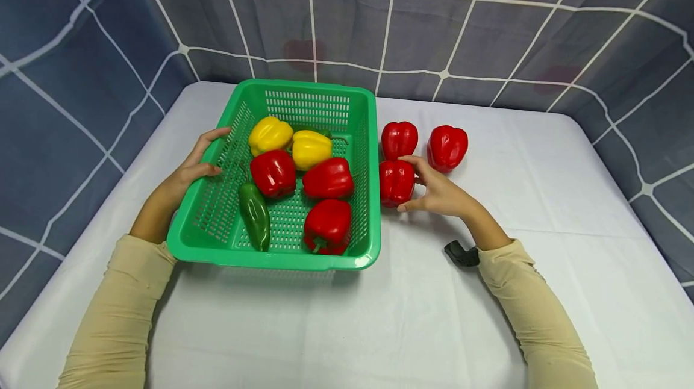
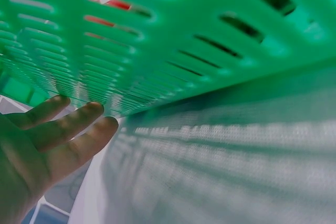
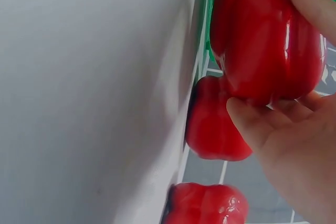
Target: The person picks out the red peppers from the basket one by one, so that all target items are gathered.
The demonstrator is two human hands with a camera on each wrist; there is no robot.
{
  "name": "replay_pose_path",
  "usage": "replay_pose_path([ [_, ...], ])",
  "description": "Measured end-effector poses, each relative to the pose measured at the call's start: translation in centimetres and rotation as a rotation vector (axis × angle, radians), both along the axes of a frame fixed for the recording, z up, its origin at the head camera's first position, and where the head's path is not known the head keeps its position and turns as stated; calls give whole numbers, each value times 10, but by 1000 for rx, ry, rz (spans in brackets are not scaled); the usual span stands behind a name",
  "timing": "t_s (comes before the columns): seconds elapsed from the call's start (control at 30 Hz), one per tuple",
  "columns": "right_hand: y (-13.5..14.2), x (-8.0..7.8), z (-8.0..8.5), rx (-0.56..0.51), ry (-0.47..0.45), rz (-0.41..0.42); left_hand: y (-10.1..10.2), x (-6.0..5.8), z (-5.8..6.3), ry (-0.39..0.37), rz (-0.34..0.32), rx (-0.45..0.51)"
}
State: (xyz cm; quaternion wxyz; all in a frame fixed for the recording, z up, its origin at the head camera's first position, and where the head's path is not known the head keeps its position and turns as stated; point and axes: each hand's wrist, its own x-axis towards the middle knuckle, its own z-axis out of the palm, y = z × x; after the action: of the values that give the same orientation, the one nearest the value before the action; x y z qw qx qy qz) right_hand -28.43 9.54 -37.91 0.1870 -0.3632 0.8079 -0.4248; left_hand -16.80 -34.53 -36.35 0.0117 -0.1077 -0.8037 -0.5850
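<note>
My left hand (image 1: 184, 181) holds the left rim of a green plastic basket (image 1: 273, 261), its thumb over the edge. In the left wrist view, several of its fingers (image 2: 73, 140) extend along the outside of the slotted wall. Within the basket lie two yellow bell peppers (image 1: 270, 134), three red bell peppers (image 1: 328, 178) and a long green pepper (image 1: 254, 215). Just outside its right wall, my right hand (image 1: 436, 191) grips a red bell pepper (image 1: 396, 183) between thumb and fingers. The right wrist view shows that pepper (image 3: 268, 40) close up.
Behind the gripped pepper sits another red bell pepper (image 1: 399, 140), with one more red bell pepper (image 1: 447, 148) to its right. A black object (image 1: 461, 254) is by the right wrist. White cloth (image 1: 412, 317) covers the table; a grey checked curtain (image 1: 347, 21) stands behind.
</note>
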Motion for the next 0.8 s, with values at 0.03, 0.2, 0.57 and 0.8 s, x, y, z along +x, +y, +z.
replay_pose_path([
  [0.03,0,0,0,3,-7,2,0,0,0,0,3,-6],
  [0.2,-1,-1,-2,28,-35,16,-2,0,1,2,17,-41],
  [0.57,0,-1,-2,110,30,19,-1,-1,0,-2,1,-5],
  [0.8,2,0,4,152,86,24,0,-1,0,4,3,-6],
])
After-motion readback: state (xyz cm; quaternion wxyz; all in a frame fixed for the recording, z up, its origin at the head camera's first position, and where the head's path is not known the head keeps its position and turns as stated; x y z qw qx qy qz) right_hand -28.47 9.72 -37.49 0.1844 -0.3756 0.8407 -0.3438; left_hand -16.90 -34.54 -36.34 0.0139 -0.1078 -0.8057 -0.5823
